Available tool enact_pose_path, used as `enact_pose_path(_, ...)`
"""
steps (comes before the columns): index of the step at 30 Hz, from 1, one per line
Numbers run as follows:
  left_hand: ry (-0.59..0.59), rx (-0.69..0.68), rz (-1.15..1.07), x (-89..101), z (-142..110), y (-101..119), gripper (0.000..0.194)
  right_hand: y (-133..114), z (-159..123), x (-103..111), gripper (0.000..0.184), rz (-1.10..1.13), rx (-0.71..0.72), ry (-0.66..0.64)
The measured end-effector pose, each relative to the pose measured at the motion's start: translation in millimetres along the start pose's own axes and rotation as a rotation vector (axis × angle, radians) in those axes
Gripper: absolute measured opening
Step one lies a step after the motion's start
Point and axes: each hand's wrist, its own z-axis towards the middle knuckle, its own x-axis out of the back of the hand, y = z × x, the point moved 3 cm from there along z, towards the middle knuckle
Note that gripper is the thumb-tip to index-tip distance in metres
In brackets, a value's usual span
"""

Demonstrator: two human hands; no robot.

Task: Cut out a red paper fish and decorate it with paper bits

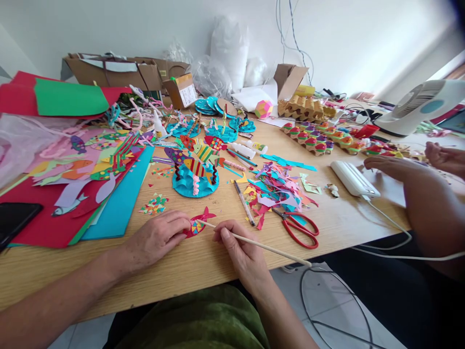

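A red paper fish (203, 217) lies flat on the table, with small yellow, blue and orange triangles on its body. My left hand (160, 237) is closed, its bent fingertips pressing on the fish's left end and hiding that part. In my right hand (243, 249) a thin pale wooden stick (274, 249) is pinched, its tip touching the fish's body and its other end pointing toward the table's front edge. Small coloured paper triangles (154, 204) are scattered just beyond my left hand. A pen (244, 202) lies beyond my right hand.
Red-handled scissors (300, 230) lie right, by a pile of paper scraps (276, 186). Decorated fish stand on a blue base (195, 186). Coloured sheets (125, 208) and a phone (16, 220) are left. A co-worker's arm (432, 203) reaches near a white power bank (354, 179).
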Motion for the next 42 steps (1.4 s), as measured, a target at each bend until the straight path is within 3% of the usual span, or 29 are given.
enact_pose_path(18, -0.031, 0.0, 0.006, -0.6, -0.4, -0.5, 0.019, 0.2, -0.6, -1.9, 0.024, -0.109, 0.009, -0.061)
enact_pose_path(42, -0.032, 0.019, 0.016, -0.4, -0.5, -0.7, 0.02, 0.5, -2.5, 0.3, 0.026, -0.084, 0.002, 0.002)
